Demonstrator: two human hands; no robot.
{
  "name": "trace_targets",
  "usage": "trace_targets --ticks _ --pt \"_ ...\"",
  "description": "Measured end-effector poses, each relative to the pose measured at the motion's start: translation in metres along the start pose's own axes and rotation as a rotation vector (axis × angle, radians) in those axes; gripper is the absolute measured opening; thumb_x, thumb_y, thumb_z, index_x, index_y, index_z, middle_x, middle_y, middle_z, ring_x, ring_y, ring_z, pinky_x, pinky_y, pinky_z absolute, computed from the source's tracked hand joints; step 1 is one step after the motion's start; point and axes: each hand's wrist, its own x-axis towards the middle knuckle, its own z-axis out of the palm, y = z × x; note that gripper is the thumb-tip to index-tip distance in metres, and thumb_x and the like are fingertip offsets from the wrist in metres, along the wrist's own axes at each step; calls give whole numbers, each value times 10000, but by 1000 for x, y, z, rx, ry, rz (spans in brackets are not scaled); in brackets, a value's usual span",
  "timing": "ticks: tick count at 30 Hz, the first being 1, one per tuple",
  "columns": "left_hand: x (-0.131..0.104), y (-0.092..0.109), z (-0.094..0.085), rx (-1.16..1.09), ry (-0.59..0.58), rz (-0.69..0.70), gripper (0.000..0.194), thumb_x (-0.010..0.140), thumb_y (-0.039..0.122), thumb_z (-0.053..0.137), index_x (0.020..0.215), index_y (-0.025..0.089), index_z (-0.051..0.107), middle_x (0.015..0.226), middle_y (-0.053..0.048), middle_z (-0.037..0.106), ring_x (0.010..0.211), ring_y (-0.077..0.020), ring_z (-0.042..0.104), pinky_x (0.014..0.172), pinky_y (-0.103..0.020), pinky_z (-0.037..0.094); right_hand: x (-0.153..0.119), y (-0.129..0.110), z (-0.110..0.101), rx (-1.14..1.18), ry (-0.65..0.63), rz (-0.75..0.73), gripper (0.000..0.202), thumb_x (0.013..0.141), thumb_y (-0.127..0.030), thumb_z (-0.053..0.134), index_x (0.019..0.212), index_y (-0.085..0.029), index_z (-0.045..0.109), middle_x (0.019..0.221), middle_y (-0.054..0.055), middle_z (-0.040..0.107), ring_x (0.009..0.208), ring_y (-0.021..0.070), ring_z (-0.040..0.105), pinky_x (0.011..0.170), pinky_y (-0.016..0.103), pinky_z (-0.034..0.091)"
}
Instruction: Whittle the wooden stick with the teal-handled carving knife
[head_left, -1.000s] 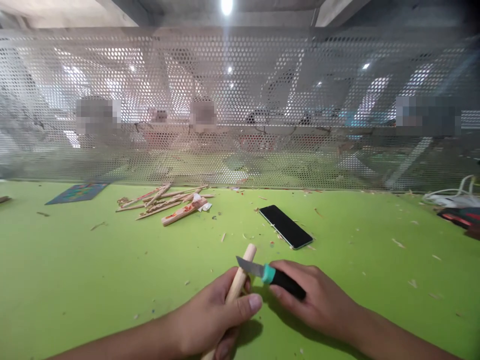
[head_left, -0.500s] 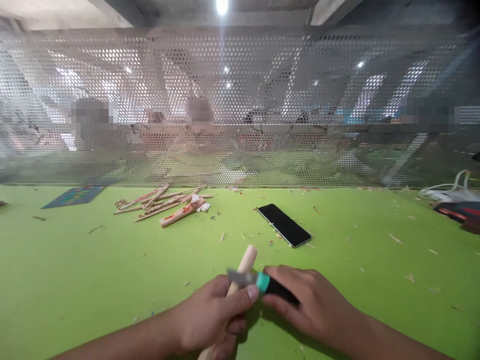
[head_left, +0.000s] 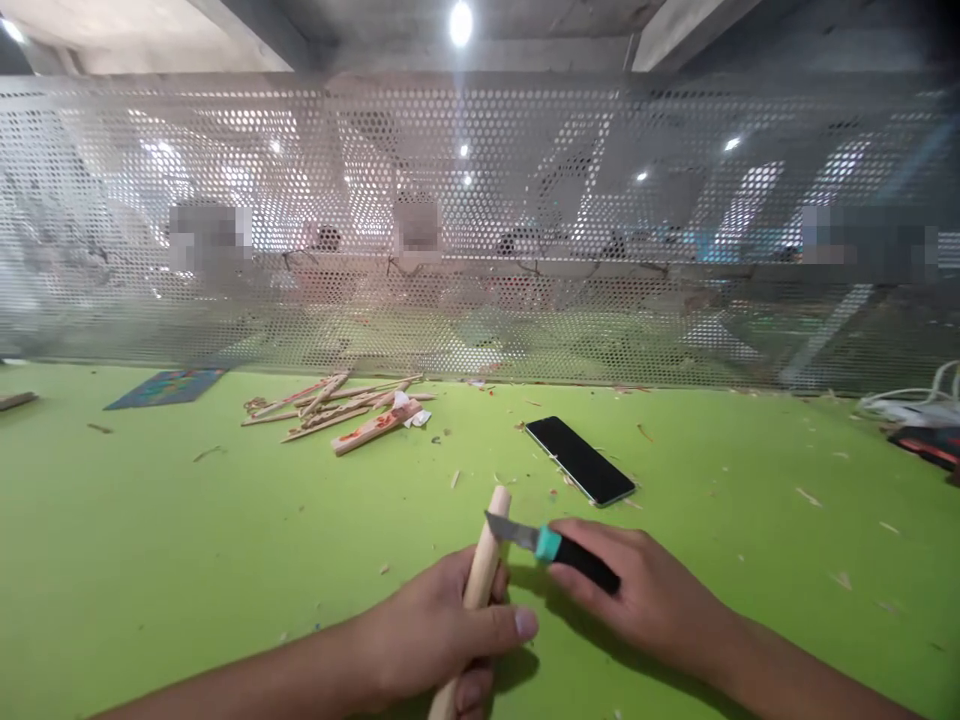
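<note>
A round wooden stick slants upward at the bottom centre, with my left hand wrapped round its lower part and the thumb stretched out to the right. My right hand grips a knife with a black and teal handle. The knife's blade points left, and its tip lies at the stick's upper part, above my left hand. Both hands are just over the green table.
A black phone lies beyond my right hand. Thin wooden sticks and a stained wood piece are at the back left, near a dark patterned sheet. Cables lie far right. A perforated screen stands behind.
The blade has moved up the stick towards its top end, away from my left thumb. My right hand has shifted slightly right and up. The view has shifted a little.
</note>
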Motion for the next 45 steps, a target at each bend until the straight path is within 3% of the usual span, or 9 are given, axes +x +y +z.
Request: trace_targets --ticks 5,11,21,26,28,31,35,40,45 --pt "-3 2 0 16 0 -16 543 722 508 869 924 227 450 495 118 477 375 -44 425 394 -153 415 -6 -11 6 -32 -129 -134 453 1036 -603 433 1002 -204 645 774 19 662 644 170 612 597 280 422" --pt "-4 2 -1 63 -42 -42 544 710 492 883 930 222 465 486 120 470 390 -38 421 407 -140 394 -10 -16 10 -18 -129 -114 482 1040 -620 402 1029 -205 648 790 26 666 655 178 616 602 289 412" --pt "-3 -2 4 26 72 -18 496 764 508 837 926 219 468 446 125 453 320 -63 429 354 -159 368 -13 -19 18 -128 -17 -116 434 1058 -572 411 1077 -200 635 808 45 697 681 217 645 587 315 416" --pt "-1 -7 4 29 82 -1 430 897 589 655 910 223 432 546 110 481 321 -41 417 356 -166 401 -5 -2 9 16 87 62 420 1076 -545 394 1031 -217 653 760 26 707 570 174 640 490 265 449" --pt "-2 -6 4 40 95 -8 378 929 544 618 921 239 394 522 126 449 318 -43 392 355 -160 392 -1 9 2 -37 175 122 428 1065 -556 416 1132 -207 654 772 37 727 552 187 650 474 272 453" --pt "-4 -3 3 -8 51 3 308 900 375 636 1008 249 377 521 128 449 366 -57 404 380 -155 409 3 18 -7 -88 219 163 418 1062 -542 425 1150 -205 656 781 46 745 552 202 662 475 282 452" --pt "-2 -1 -3 -117 -15 79 557 783 194 686 1234 251 364 769 78 542 525 -65 532 532 -237 565 5 12 -8 -86 193 150 389 1059 -522 440 1095 -205 663 777 42 742 596 210 677 503 282 462" --pt "-1 -5 -8 -83 -45 48 702 940 390 608 1507 294 205 754 50 574 512 -127 650 501 -236 549 4 7 -7 -51 211 122 357 1058 -500 454 1117 -213 657 859 47 755 719 215 708 603 290 512" --pt "-5 -2 -2 -38 63 17 732 931 441 640 1514 274 230 604 86 537 345 -63 461 344 -126 361 3 7 -6 -7 128 90 374 1051 -537 466 1083 -215 653 851 41 735 711 199 682 594 273 484"
